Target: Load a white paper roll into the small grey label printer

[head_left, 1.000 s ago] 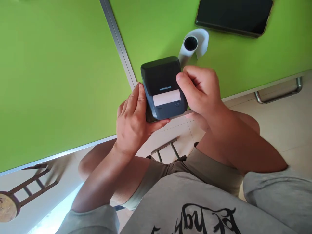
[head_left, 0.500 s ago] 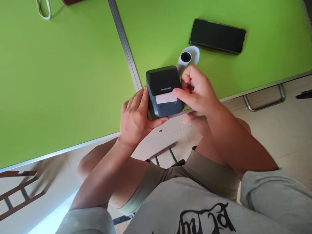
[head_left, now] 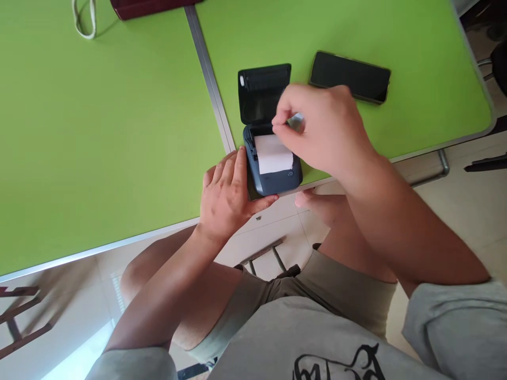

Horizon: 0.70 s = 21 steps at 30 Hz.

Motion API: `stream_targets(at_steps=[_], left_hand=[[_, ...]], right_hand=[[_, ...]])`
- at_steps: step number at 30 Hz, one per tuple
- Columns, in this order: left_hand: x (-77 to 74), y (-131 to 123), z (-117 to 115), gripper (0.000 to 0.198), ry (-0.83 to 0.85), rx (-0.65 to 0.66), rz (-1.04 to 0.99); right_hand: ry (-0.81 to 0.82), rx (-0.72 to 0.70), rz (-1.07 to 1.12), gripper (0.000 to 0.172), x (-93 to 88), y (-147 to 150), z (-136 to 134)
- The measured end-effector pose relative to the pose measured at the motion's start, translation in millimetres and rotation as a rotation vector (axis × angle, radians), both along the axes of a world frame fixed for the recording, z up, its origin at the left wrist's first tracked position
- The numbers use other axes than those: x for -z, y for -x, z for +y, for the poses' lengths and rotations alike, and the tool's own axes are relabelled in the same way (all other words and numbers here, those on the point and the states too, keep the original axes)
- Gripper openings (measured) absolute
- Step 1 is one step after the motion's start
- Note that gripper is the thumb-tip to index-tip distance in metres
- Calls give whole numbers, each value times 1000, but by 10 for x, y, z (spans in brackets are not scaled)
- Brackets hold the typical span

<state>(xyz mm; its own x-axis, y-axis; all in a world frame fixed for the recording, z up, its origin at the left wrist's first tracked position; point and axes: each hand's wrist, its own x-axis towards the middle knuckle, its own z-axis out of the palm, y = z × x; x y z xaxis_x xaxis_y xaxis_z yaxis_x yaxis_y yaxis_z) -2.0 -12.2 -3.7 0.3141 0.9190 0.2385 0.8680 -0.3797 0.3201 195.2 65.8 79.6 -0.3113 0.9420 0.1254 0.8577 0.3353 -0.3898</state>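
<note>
A dark blue label printer sits at the table's front edge with its black lid swung up and back. White label paper lies in the bay and over the front lip. My left hand braces the printer, fingers along its left side and thumb along the front. Over the right part of the bay hovers my right hand, thumb and fingertips drawn together in a pinch; whether anything is between them is hidden. Behind that hand, a scrap of the white roll shows.
A black phone lies beyond my right hand. Across the green table runs a metal seam strip. A dark red object and a white cord loop are at the far left. Below the edge are my knees.
The printer's lid has gone from closed to raised, uncovering the paper inside. My right hand has moved up from the front of the lid. The left hand keeps its place on the printer.
</note>
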Motion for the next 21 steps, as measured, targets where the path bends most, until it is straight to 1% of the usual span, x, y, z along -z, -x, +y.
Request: stream_targets(at_steps=[2,3,5,7,9,11,12,14,15,16,18,19,20,21], left_hand=[[0,-2,1,121,-7,6,8],[0,-3,2,122,-10,10,10],[1,-2,3,123,-13,12,13],[2,0,1,124,-10,6,22],[-1,4,-4,124,-2,1,36],[-8,9,-10,122,15,7,50],[-12,12,-12,121,23,10,54],[-21,21,-13,118,34,10,55],[-24,26,-13,117,37,10,53],[-25,31,-12,116,35,11,48],[-25,40,-10,114,25,21,36],[-24,43,-9,113,19,27,31],[-22,44,-7,112,16,30,27],[-21,43,-6,111,17,29,26]], right_hand=[[66,-75,-278,13,-79,51,33],[111,-131,-375,19,-111,78,56],[163,-237,-496,28,-154,135,122],[185,-297,-549,34,-175,184,202],[220,-313,-576,32,-200,206,269],[249,-324,-541,28,-258,173,297],[259,-322,-488,26,-299,130,290],[301,-319,-275,27,-382,-12,226],[296,-285,-112,22,-406,-105,173],[315,-208,61,25,-406,-208,110],[366,3,457,38,-314,-423,-21],[414,69,589,48,-223,-524,-75],[380,160,704,58,-108,-614,-113],[363,232,777,64,19,-690,-132]])
